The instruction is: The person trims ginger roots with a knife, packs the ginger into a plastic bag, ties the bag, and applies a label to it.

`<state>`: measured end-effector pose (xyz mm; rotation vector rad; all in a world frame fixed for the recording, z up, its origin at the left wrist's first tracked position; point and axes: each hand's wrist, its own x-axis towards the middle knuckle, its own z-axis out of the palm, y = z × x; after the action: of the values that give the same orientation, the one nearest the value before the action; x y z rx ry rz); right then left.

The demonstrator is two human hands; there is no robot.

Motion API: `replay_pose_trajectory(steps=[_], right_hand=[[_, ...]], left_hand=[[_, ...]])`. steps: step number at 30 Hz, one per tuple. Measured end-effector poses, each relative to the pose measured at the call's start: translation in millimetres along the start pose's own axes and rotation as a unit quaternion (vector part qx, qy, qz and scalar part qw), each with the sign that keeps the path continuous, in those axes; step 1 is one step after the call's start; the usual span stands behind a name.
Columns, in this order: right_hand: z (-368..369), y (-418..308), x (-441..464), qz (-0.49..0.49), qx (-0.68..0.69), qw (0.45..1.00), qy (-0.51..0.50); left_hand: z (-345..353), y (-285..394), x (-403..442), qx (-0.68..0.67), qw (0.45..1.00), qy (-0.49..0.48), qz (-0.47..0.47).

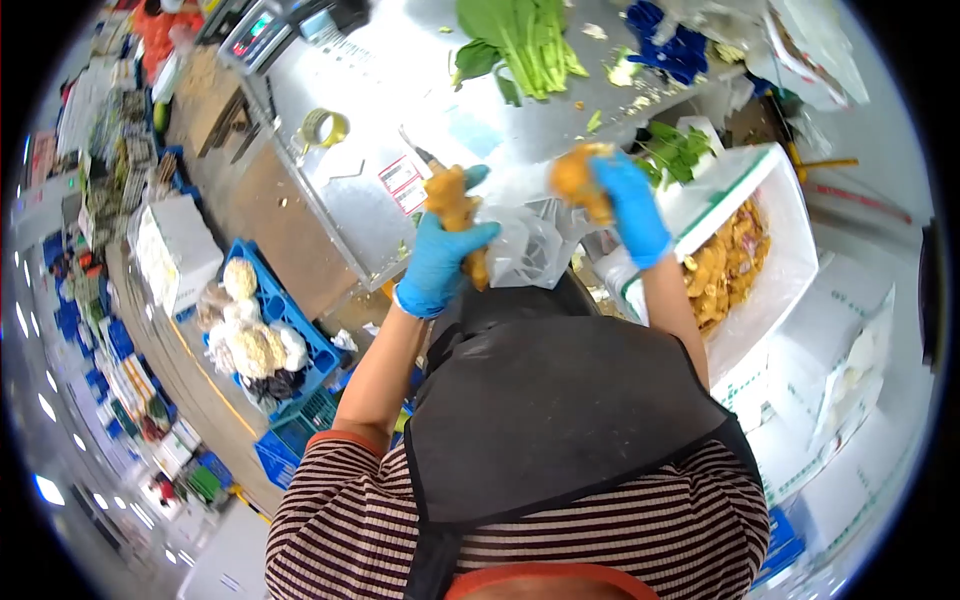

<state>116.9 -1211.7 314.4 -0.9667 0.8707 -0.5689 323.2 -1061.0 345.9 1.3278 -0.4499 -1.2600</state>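
My left hand, in a blue glove, is wrapped round a knobbly piece of ginger root above the near edge of the metal table. In my right hand, also gloved in blue, is another ginger root, blurred by motion. Between the two hands lies a clear plastic bag, crumpled at the table's edge. To the right, a white foam box lined with plastic contains many pieces of ginger. A label with red print lies beside my left hand.
Leafy greens, a tape roll and a scale are on the metal table. Dark blue crumpled material lies at the far right. Left on the floor, a blue crate bears bagged produce.
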Motion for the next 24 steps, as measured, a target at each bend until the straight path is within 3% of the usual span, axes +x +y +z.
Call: replay_pose_trajectory(steps=[2, 4, 6, 7, 9, 11, 12, 13, 15, 17, 20, 23, 24], right_hand=[[-5.3, -24.4, -11.0, 0.079, 0.124, 0.988, 0.043], [-10.9, -30.9, -11.6, 0.11, 0.048, 0.98, -0.157], [16.5, -22.0, -4.9, 0.115, -0.024, 0.935, -0.335], [24.7, 3.9, 2.6, 0.186, -0.022, 0.924, -0.333], [38.8, 39.6, 16.4, 0.198, -0.102, 0.924, -0.312], [65.5, 72.0, 44.2, 0.149, -0.063, 0.962, -0.222], [73.0, 75.3, 62.8, 0.05, -0.234, 0.954, -0.183], [83.5, 72.2, 77.6, -0.054, -0.394, 0.907, -0.137], [94.6, 74.9, 86.5, -0.16, -0.547, 0.816, -0.099], [86.9, 87.1, 76.5, -0.16, -0.565, 0.801, -0.12], [84.9, 86.4, 61.5, -0.165, -0.596, 0.772, -0.147], [149.7, 2.4, 43.2, -0.006, -0.497, 0.861, -0.106], [168.9, -10.9, 51.0, -0.039, -0.423, 0.9, -0.094]], left_hand=[[-31.2, -1.1, -7.0, 0.005, 0.994, 0.092, -0.05], [-53.0, -6.5, -7.8, -0.065, 0.984, 0.15, -0.077], [-59.4, -12.3, -11.1, -0.084, 0.985, 0.135, -0.073], [-59.3, -14.7, -14.2, -0.094, 0.985, 0.126, -0.072], [-51.7, -8.7, -26.5, -0.099, 0.988, 0.098, -0.072], [-50.6, -13.8, -37.8, -0.086, 0.991, 0.081, -0.064], [-53.0, -15.6, -42.1, -0.067, 0.993, 0.06, -0.077], [-53.6, -23.4, -40.7, -0.08, 0.991, 0.078, -0.067], [-52.6, -45.0, -27.1, -0.103, 0.986, 0.12, -0.049], [-58.0, -63.1, -0.6, -0.119, 0.978, 0.169, -0.035], [-76.0, -102.5, 32.4, -0.157, 0.974, 0.141, -0.077], [-86.6, -110.1, 28.8, -0.207, 0.96, 0.122, -0.143], [-91.3, -108.5, 27.0, -0.215, 0.957, 0.108, -0.161]])
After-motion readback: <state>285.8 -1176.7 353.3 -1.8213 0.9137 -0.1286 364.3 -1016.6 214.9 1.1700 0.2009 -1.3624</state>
